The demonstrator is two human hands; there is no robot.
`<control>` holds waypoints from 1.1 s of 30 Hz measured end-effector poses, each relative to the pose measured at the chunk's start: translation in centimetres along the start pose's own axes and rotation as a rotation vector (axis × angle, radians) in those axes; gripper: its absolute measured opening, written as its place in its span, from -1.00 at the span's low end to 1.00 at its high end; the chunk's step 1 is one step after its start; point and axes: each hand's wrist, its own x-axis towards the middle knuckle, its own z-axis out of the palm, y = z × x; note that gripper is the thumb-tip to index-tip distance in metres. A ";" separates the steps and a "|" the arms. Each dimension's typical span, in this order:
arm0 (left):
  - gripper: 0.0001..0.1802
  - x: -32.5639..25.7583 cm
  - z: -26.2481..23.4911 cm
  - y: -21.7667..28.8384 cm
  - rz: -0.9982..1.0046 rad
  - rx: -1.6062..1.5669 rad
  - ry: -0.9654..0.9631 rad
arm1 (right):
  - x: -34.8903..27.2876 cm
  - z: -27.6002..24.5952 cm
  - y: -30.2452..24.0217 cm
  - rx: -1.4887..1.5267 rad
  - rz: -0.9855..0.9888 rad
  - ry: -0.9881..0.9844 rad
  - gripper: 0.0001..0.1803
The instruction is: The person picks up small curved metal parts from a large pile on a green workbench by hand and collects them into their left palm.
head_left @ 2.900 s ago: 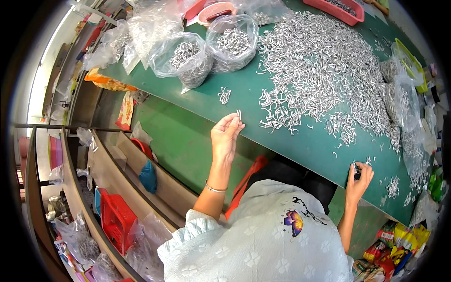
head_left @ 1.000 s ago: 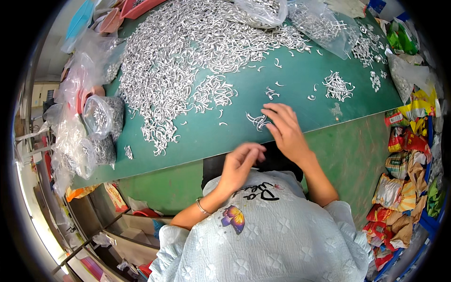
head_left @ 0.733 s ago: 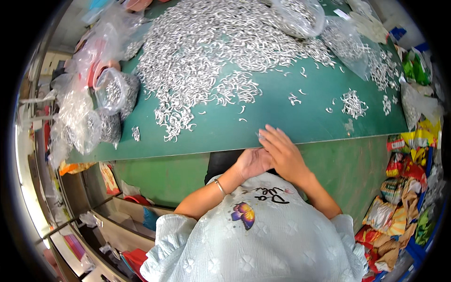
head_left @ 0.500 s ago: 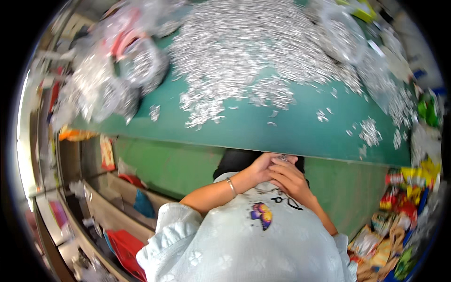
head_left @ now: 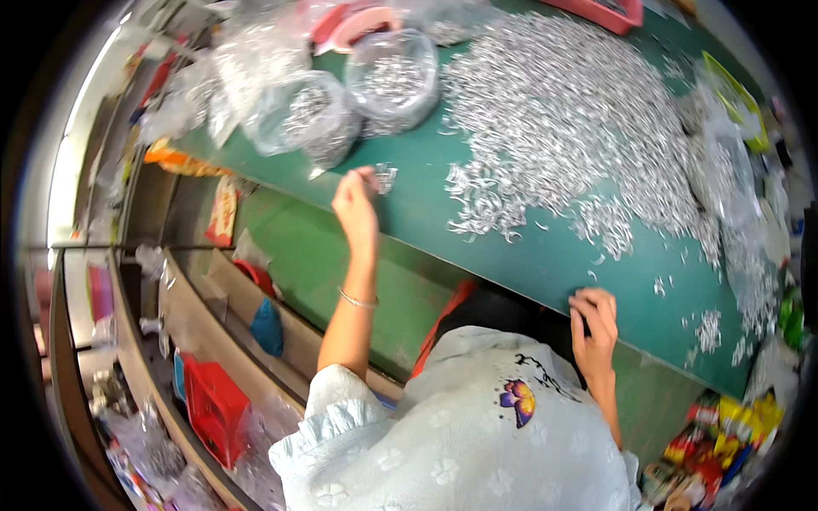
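My left hand (head_left: 355, 203) reaches over the front edge of the green table (head_left: 417, 213). Its fingers are bent together beside a small cluster of silvery metal pieces (head_left: 385, 179); whatever they grip is hidden. My right hand (head_left: 596, 326) rests at the table's front edge, fingers loosely curved and thumb a little apart, with nothing seen in it. A wide heap of small, curved, silvery pieces (head_left: 562, 111) covers the middle and far part of the table. Smaller groups lie along its near side.
Clear plastic bags (head_left: 319, 119) of the same pieces stand behind my left hand. More bags (head_left: 733, 170) lie at the right end. A pink tray (head_left: 609, 13) is at the back. Drawers with a red basket (head_left: 213, 409) stand at left; colourful packets (head_left: 724, 434) lie at right.
My hands were together below the table edge and have come apart. The left has moved up and left to the small cluster, the right onto the table edge. The view has turned left.
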 end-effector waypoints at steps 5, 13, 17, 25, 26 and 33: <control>-0.76 3.0 -0.4 -4.0 0.428 0.600 -0.186 | 0.1 -1.9 2.2 -0.333 0.220 0.035 -0.52; -0.83 -6.1 5.7 3.7 0.670 0.622 -0.274 | 4.9 -1.1 5.2 -0.405 0.003 -0.159 -0.50; -0.64 -12.0 10.0 6.2 0.556 0.328 -0.825 | 3.6 -3.7 8.2 -0.288 -0.002 -0.131 -0.76; -0.53 -12.6 21.8 4.5 0.953 0.618 -0.924 | 6.9 -2.7 7.8 -0.316 0.042 -0.048 -0.63; -0.55 -12.7 21.6 4.0 0.948 0.564 -0.982 | 6.4 -2.5 8.0 -0.327 0.023 -0.114 -0.64; -0.70 -12.2 15.7 3.7 0.864 0.371 -0.964 | 2.1 -6.9 8.6 -0.287 -0.034 -0.150 -0.80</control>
